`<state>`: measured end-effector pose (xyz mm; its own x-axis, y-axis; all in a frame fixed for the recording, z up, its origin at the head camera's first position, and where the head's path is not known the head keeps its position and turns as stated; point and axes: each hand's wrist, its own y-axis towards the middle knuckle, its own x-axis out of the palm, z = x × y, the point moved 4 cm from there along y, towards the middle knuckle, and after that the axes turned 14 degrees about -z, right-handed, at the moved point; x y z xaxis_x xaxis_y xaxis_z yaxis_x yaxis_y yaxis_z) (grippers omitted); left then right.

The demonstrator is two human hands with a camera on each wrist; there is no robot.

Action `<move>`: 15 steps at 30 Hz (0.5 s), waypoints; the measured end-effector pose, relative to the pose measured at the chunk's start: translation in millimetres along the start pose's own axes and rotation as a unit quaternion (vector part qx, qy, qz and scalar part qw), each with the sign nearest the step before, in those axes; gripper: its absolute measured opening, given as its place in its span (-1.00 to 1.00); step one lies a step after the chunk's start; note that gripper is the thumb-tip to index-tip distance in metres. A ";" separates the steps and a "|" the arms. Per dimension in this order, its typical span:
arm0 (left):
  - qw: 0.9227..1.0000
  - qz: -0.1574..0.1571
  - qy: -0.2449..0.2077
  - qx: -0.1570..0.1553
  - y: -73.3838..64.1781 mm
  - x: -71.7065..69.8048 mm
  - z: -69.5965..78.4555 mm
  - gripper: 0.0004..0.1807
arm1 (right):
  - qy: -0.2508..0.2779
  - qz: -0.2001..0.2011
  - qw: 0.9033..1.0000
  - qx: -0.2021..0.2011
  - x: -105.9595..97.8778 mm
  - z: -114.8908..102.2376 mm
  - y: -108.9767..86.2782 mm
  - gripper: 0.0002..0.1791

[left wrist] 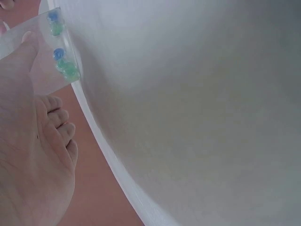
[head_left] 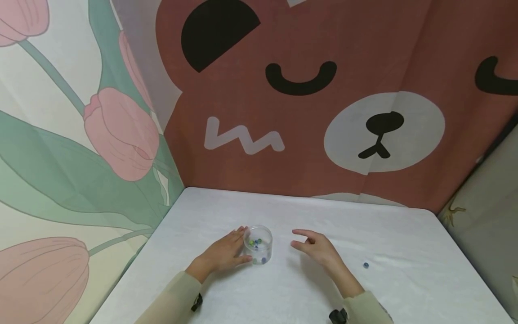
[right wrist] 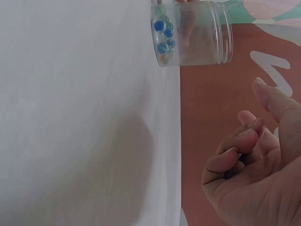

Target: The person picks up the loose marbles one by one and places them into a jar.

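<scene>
A clear plastic jar [head_left: 265, 249] stands upright on the table, with several blue and green marbles [right wrist: 164, 35] at its bottom. My left hand [head_left: 224, 252] holds the jar from the left side, thumb at the front and fingers behind. In the left wrist view the thumb [left wrist: 29, 44] lies along the jar's wall. To the right of the jar and apart from it, my right hand [head_left: 321, 252] hovers above the table. Thumb and index finger are spread apart with nothing between them; the other fingers bend loosely. A single dark blue marble [head_left: 366, 265] lies right of this hand.
A white cloth [head_left: 413, 288] covers the table. Behind it hangs a brown curtain [head_left: 243, 175] with a bear face, and a tulip-patterned curtain [head_left: 48, 180] is on the left. Another pale curtain [head_left: 481, 216] borders the right edge.
</scene>
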<state>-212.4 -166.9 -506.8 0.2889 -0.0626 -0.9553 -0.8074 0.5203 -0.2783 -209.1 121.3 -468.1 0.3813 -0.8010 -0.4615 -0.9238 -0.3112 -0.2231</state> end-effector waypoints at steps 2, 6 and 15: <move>1.000 0.000 0.000 0.001 0.3 0.1 0.0 0.01 | 0.002 0.003 1.000 0.006 -2.4 2.3 -1.4 -0.37; 1.000 0.002 0.003 0.005 1.0 -0.1 0.1 0.01 | 0.009 0.008 1.000 0.012 -9.1 8.4 -5.3 -0.35; 1.000 0.000 0.000 0.001 0.4 0.3 0.2 0.00 | 0.021 0.010 0.999 0.024 -25.1 22.3 -15.6 -0.31</move>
<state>-212.6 -166.5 -507.2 0.2888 -0.0620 -0.9554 -0.8066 0.5218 -0.2777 -203.5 157.7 -472.2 0.3601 -0.8281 -0.4296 -0.9280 -0.2709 -0.2558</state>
